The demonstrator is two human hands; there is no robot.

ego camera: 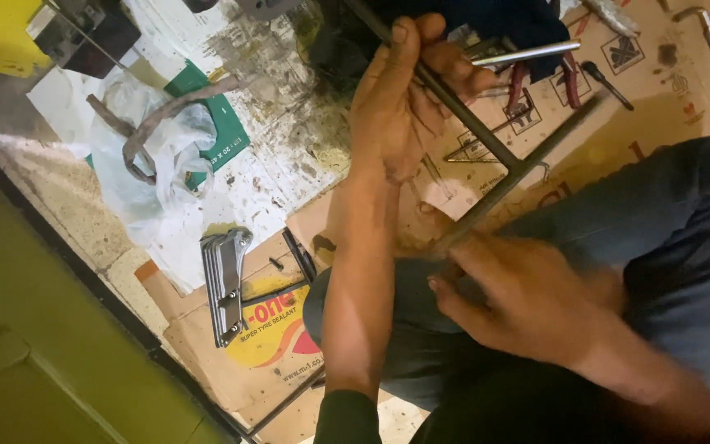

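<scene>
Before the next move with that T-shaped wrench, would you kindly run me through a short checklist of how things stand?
1. Left hand wrapped round the T-shaped wrench shaft: ok.
2. Right hand on the near end of the crossbar: ok, though blurred.
3. Wrench tip seated on its work: cannot tell, hidden in the dark at the top.
4. Pliers clear of the crossbar's far end: cannot tell, they lie close.
5. Metal bracket out of the way: ok.

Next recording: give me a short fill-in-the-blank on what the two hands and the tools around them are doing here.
1. Both hands grip a T-shaped metal ____.
2. The left hand closes around the tool's long ____.
3. The right hand holds one end of the ____.
4. The red-handled pliers lie on flattened ____.

Missing words: wrench; shaft; crossbar; cardboard
</scene>
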